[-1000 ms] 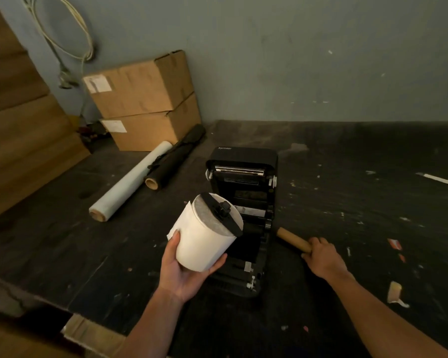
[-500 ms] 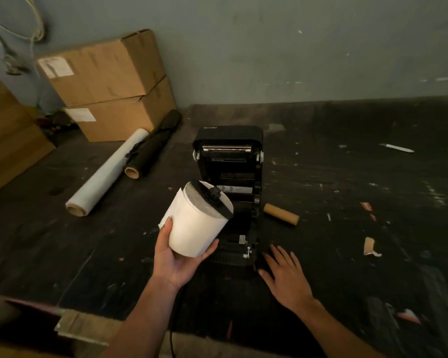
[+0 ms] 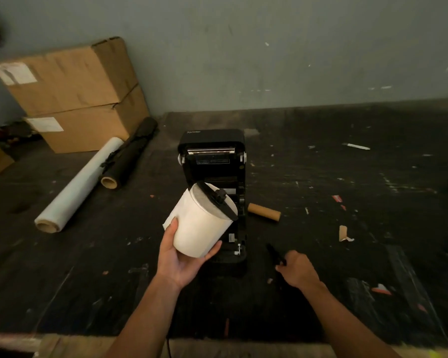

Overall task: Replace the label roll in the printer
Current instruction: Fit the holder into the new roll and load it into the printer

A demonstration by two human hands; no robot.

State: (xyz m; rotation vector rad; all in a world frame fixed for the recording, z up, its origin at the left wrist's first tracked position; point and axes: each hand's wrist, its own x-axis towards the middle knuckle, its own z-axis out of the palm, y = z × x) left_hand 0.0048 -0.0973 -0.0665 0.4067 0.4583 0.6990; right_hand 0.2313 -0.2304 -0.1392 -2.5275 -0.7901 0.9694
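with the printer [image 3: 212,161] standing open on the desk [image 3: 347,192], its lid tipped up toward the wall, i have the new label roll [image 3: 201,228] in my left hand [image 3: 181,257]. the fingers and thumb of that hand curl round the lower part of the white roll, and i hold it tilted just in front of the printer's open bay, above the desk and not yet inside. a black holder piece [image 3: 219,200] sits on the roll's upper end, its knob poking out of the core.

my right hand [image 3: 298,271] is down on the desk just right of the printer's front edge, and its fingers are pinched on a small black part [image 3: 276,254]. it is dark against the dark desk, so i cannot tell exactly what it is; i'd guess it is the other half of the roll holder. the empty cardboard core [image 3: 264,212] lies on the desk to the right of the printer, so the old roll looks to be out already.

so i judge i'm at the fitting-up stage: new roll ready, bay empty. next i'd need to bring the black part up to the free end of the roll, press it on square, then lower the roll into the bay with the paper end leading toward the front.
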